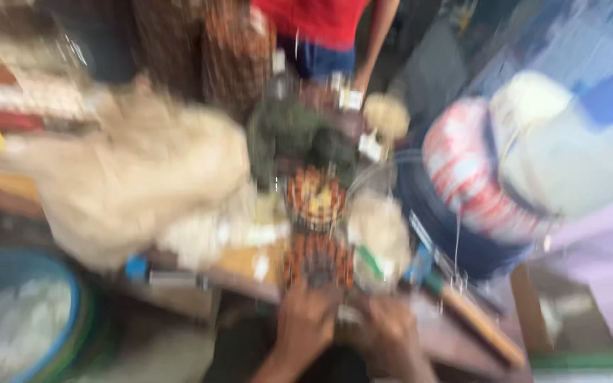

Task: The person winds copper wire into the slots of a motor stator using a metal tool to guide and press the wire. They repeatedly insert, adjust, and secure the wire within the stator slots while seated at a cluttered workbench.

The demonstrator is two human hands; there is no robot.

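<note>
The frame is heavily blurred. My left hand (305, 323) and my right hand (391, 333) reach up from the bottom edge, close together, toward an orange and dark patterned item (317, 259) lying on a cluttered surface. My left hand touches the item's near end; whether the fingers grip it is unclear. My right hand sits beside a pale rounded bundle (379, 234). A second patterned piece (315, 196) lies just beyond, with a dark green heap (296, 135) behind it.
A large beige sack (133, 177) fills the left. A blue basin (15, 319) sits at bottom left. Red-white and white sacks (519, 163) rest in a blue container on the right. A person in a red top (321, 28) stands opposite.
</note>
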